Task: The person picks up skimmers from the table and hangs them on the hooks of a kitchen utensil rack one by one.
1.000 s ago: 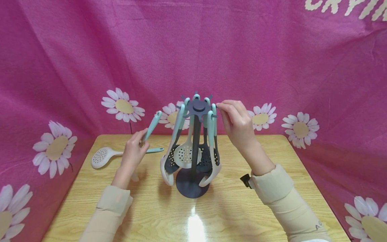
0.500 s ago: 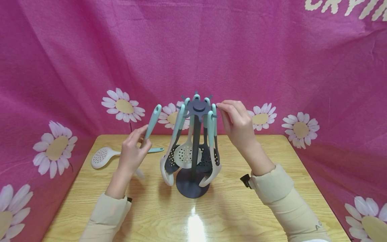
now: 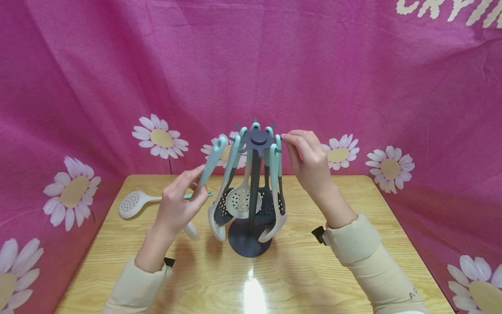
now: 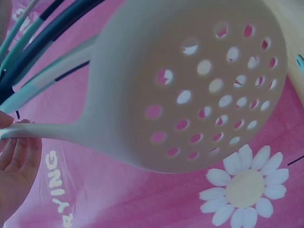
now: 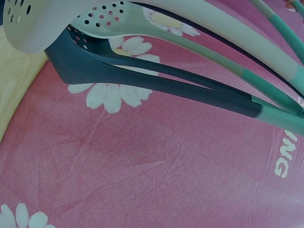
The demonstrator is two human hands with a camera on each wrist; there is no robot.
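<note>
In the head view my left hand (image 3: 178, 203) grips a skimmer by its teal handle (image 3: 213, 161), just left of a dark rotating utensil stand (image 3: 259, 138). The handle's holed end points up, apart from the stand. Its pale perforated head fills the left wrist view as a large skimmer bowl (image 4: 128, 109). My right hand (image 3: 307, 159) pinches the tip of a hook on the stand's right side. Several teal-handled utensils hang around the stand, among them a pale skimmer (image 3: 244, 203) and a dark perforated one (image 3: 266, 209). The right hand is out of the right wrist view.
Behind my left hand, another pale skimmer (image 3: 131, 205) lies on the wooden table (image 3: 313, 279). The stand's round dark base (image 3: 249, 244) rests mid-table. A pink cloth (image 3: 251, 65) with daisies closes off the back and sides.
My left hand has moved right and nearer to the stand, carrying the skimmer, and its handle end has risen. The right hand and the stand have stayed in place.
</note>
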